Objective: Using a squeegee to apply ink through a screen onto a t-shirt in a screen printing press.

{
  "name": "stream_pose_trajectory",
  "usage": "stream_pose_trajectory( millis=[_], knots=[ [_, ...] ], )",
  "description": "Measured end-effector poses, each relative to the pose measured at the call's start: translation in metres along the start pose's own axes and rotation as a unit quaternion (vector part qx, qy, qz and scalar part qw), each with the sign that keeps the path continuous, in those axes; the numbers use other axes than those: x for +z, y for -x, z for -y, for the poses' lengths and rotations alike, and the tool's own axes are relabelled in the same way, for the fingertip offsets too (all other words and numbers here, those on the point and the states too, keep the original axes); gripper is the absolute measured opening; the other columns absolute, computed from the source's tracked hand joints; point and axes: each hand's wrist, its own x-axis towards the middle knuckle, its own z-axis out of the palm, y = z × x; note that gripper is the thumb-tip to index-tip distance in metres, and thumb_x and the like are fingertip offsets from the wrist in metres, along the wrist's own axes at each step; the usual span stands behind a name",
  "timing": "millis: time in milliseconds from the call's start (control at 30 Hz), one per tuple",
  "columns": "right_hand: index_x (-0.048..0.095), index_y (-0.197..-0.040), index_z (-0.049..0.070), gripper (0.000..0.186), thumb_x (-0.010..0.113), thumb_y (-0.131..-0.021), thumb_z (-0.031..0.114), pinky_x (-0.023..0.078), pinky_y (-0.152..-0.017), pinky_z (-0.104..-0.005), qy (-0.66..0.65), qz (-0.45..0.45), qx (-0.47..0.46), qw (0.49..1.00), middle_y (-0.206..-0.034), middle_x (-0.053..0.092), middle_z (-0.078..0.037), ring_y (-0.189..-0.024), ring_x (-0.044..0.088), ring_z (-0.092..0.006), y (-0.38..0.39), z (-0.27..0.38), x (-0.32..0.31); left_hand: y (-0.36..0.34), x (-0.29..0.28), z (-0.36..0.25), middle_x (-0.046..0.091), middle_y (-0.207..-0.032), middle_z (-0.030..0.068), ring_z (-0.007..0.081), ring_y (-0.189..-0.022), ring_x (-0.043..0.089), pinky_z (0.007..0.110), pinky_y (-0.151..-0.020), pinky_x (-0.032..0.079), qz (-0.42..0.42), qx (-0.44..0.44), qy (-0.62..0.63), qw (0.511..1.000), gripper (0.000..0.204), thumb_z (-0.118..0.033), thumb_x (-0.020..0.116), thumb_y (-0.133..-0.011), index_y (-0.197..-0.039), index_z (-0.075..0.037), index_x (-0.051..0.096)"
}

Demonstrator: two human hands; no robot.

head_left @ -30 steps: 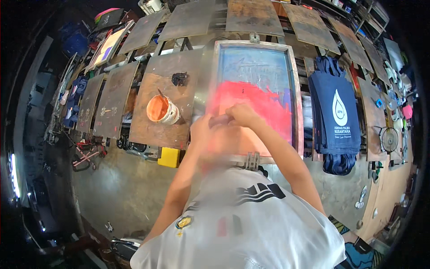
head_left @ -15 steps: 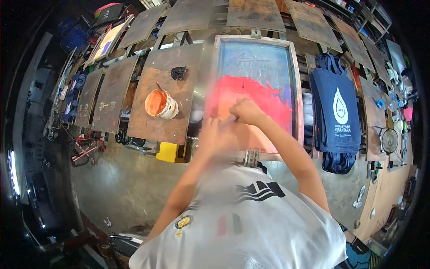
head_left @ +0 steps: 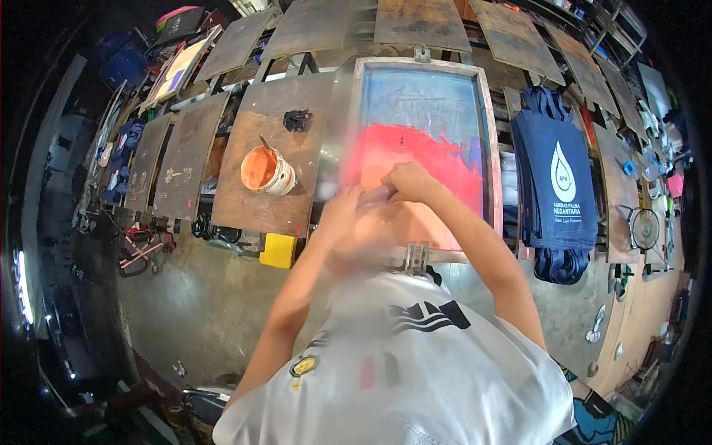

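Observation:
A screen-printing frame (head_left: 487,141) with pale, paint-stained wooden edges lies in front of me. Its blue mesh (head_left: 419,93) shows in the far half, and pink-red ink (head_left: 415,152) covers much of the nearer half, with a paler orange area close to me. Over this nearer part, my right hand (head_left: 410,183) is closed around one end of a squeegee (head_left: 378,195). My left hand (head_left: 341,210) grips its other end, blurred by a smear down the picture. The squeegee's lower edge is hidden, so I cannot tell whether it touches the mesh.
Left of the frame, a white tub (head_left: 276,178) of orange ink with a stick stands on a brown board (head_left: 245,211), near a crumpled black cloth (head_left: 297,119). Dark blue tote bags (head_left: 552,170) are stacked at the right. Metal hinge clamps (head_left: 417,258) sit at the frame's near edge.
My left hand has shifted slightly left, and more of the squeegee shows between my hands. The right hand has barely moved. Ink, tub and bags look the same.

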Motion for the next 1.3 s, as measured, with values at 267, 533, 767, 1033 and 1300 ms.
stream_pose_trajectory(
  millis=[267,533,767,1033,1300],
  knots=[
    [0.073,-0.089,0.017,0.017,0.075,-0.073,0.022,0.054,-0.084,-0.0427,0.076,-0.106,0.117,0.985,-0.093,0.072,-0.005,-0.099,0.066,-0.0255,-0.014,-0.012,0.021,-0.061,-0.005,0.015,0.062,-0.103,0.0193,0.0435,-0.092,0.062,0.052,-0.078,0.050,0.005,0.057,-0.028,0.998,0.039,-0.030,0.071,-0.089,-0.111,-0.003,0.055],
    [0.073,-0.088,0.016,0.013,0.068,-0.076,0.018,0.054,-0.082,-0.0422,0.012,-0.131,0.081,0.988,-0.092,0.070,-0.006,-0.096,0.065,-0.0263,0.048,0.040,0.050,0.017,0.018,0.007,0.062,-0.103,0.0170,0.0423,-0.090,0.063,0.051,-0.077,0.050,-0.006,0.078,-0.046,0.996,0.037,-0.031,0.072,-0.087,-0.108,-0.005,0.056],
    [0.071,-0.085,0.016,0.014,0.068,-0.071,0.018,0.054,-0.081,-0.0432,-0.009,-0.106,0.159,0.982,-0.086,0.069,-0.007,-0.095,0.065,-0.0287,0.001,-0.006,0.018,-0.062,-0.013,0.015,0.062,-0.105,0.0195,0.0415,-0.098,0.061,0.051,-0.081,0.049,0.018,0.098,-0.055,0.994,0.039,-0.035,0.070,-0.089,-0.108,-0.004,0.057],
    [0.073,-0.090,0.014,0.015,0.064,-0.078,0.014,0.054,-0.083,-0.0406,0.041,-0.173,0.098,0.979,-0.091,0.071,-0.007,-0.099,0.065,-0.0250,0.032,0.036,0.057,-0.011,0.011,0.028,0.061,-0.108,0.0157,0.0401,-0.096,0.062,0.049,-0.077,0.051,0.016,0.072,-0.054,0.996,0.039,-0.029,0.074,-0.085,-0.111,-0.005,0.057],
    [0.071,-0.098,0.011,0.024,0.071,-0.075,0.019,0.054,-0.081,-0.0451,-0.058,-0.079,0.178,0.979,-0.089,0.071,-0.010,-0.098,0.066,-0.0291,0.045,0.039,0.030,-0.045,-0.016,0.026,0.062,-0.106,0.0130,0.0371,-0.098,0.062,0.046,-0.084,0.050,0.081,0.150,-0.026,0.985,0.037,-0.026,0.075,-0.084,-0.112,-0.008,0.060]
  ],
)
